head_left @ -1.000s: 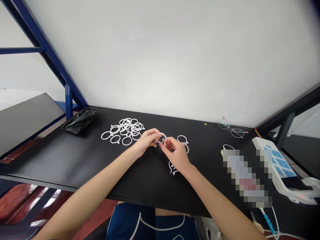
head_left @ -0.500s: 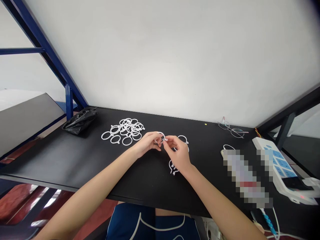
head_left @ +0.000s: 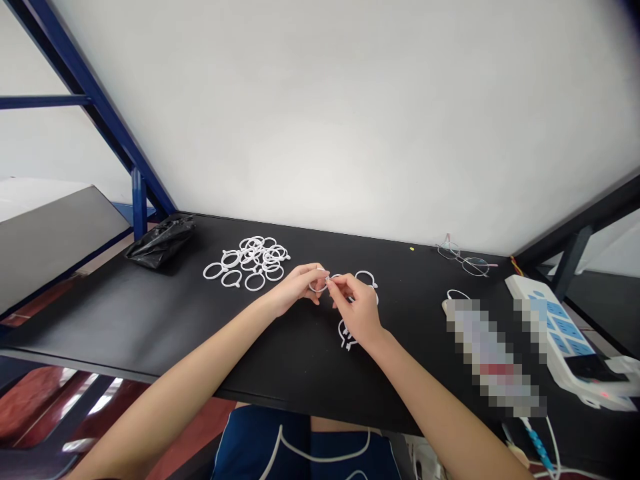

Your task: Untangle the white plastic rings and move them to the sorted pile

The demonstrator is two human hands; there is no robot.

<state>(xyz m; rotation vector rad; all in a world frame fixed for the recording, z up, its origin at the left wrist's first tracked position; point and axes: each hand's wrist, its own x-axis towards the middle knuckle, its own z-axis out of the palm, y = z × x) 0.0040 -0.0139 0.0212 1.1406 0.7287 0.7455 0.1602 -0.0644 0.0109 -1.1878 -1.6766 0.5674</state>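
Over the middle of the black table (head_left: 150, 320), my left hand (head_left: 295, 287) and my right hand (head_left: 356, 308) meet and pinch one small white plastic ring (head_left: 320, 285) between their fingertips. Most of that ring is hidden by the fingers. A heap of several white rings (head_left: 253, 260) lies to the left of my left hand. A few more white rings (head_left: 366, 279) lie just behind my right hand, and another white piece (head_left: 345, 335) shows under my right wrist.
A crumpled black bag (head_left: 160, 241) sits at the table's back left. Wire-framed glasses (head_left: 463, 259) lie at the back right by the wall. A white power strip (head_left: 565, 340) with cables lies at the far right. Blue metal framing (head_left: 100, 113) rises on the left.
The ring has sunk lower between my fingers and is more covered now. Both hands have drawn slightly closer together; nothing else on the table has moved.
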